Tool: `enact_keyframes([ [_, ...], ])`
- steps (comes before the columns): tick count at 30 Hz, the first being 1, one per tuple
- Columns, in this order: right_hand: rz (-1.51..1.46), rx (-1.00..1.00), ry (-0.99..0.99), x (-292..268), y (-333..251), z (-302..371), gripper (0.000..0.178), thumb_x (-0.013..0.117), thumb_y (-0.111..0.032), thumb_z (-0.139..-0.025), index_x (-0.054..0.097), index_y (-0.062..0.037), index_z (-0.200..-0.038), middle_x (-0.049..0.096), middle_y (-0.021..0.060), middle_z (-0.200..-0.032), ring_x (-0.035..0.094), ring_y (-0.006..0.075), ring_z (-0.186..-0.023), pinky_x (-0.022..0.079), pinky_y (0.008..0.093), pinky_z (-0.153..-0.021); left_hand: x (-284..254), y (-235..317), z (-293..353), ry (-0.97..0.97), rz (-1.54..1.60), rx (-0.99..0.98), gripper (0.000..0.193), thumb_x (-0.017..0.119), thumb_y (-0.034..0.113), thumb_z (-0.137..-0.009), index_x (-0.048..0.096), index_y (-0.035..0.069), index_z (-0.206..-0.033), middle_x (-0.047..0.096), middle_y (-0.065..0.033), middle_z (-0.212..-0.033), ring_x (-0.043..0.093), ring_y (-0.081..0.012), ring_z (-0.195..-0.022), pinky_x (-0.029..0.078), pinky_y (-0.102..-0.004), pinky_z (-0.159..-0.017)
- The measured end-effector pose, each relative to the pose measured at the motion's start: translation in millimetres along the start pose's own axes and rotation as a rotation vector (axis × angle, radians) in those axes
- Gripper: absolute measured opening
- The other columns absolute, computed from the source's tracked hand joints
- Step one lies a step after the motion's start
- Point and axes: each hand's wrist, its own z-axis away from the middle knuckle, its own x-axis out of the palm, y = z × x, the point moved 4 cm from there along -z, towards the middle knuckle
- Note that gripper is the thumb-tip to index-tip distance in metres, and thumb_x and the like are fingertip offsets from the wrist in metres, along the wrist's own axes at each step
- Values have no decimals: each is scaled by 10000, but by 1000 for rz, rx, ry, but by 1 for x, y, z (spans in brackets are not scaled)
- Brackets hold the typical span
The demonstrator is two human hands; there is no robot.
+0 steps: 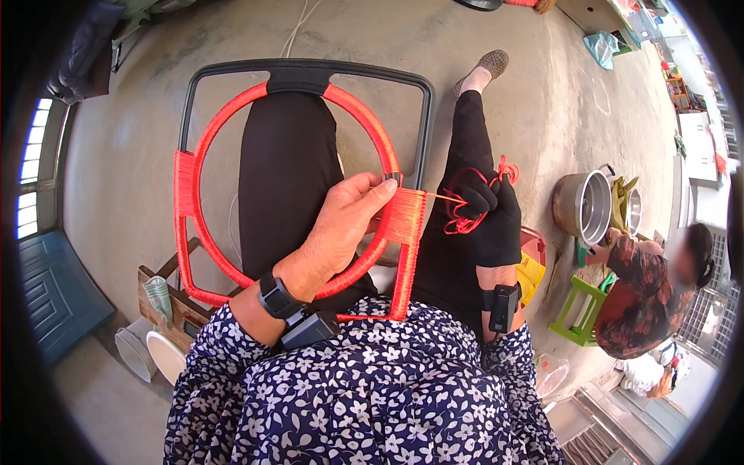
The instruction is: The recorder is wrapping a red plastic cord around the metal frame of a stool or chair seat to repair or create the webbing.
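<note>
floral blouse (372, 387) nearest, left grip (341, 221) is closed on the red-wound frame (405, 218).

Left hand (341, 213): one, ungloved; thumb (380, 195) extended up and to the right, forefinger (361, 182) bent beside it, closed in a grip.
Left wrist (304, 267): one, about in line with the forearm (254, 318), which slants in from lower left.
Right hand (496, 217): one, gloved in black; fingers (471, 192) curled inward, apart from the left.
Right wrist (497, 277): one, bare; forearm nearly vertical in view.
</note>
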Motion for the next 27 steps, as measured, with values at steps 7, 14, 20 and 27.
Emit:
enact_keyframes([
  [7, 502, 62, 449, -25, 11, 7, 243, 481, -242, -970, 465, -143, -749, 401, -37, -678, 413, 79, -597, 383, 230, -550, 2, 1, 3, -103, 96, -38, 172, 566, 193, -959, 608, 34, -1008, 659, -39, -913, 641, -102, -804, 538, -264, -734],
  [14, 423, 28, 536, -35, -10, 19, 183, 535, -273, -954, 602, -107, -918, 563, -8, -719, 574, 105, -624, 471, 241, -552, 2, 0, 2, -74, -45, -8, 145, 564, 176, -955, 588, 33, -955, 653, -40, -888, 646, -99, -773, 542, -253, -676],
  [20, 1491, -272, 619, -31, -68, 20, 231, 639, -176, -870, 602, -29, -1045, 665, 85, -818, 622, 160, -574, 496, 287, -536, 2, 3, 7, -59, -123, 60, 164, 568, 195, -953, 583, 33, -976, 648, -47, -912, 639, -108, -791, 542, -268, -677],
  [27, 2119, -1136, -341, 109, 1, 25, 401, 603, -21, -714, 616, -76, -1111, 639, 107, -1083, 613, 294, -999, 491, 387, -837, 0, 25, 14, 158, -283, 550, 308, 554, 238, -962, 532, 9, -1168, 625, -55, -1000, 614, -126, -863, 514, -261, -749],
])
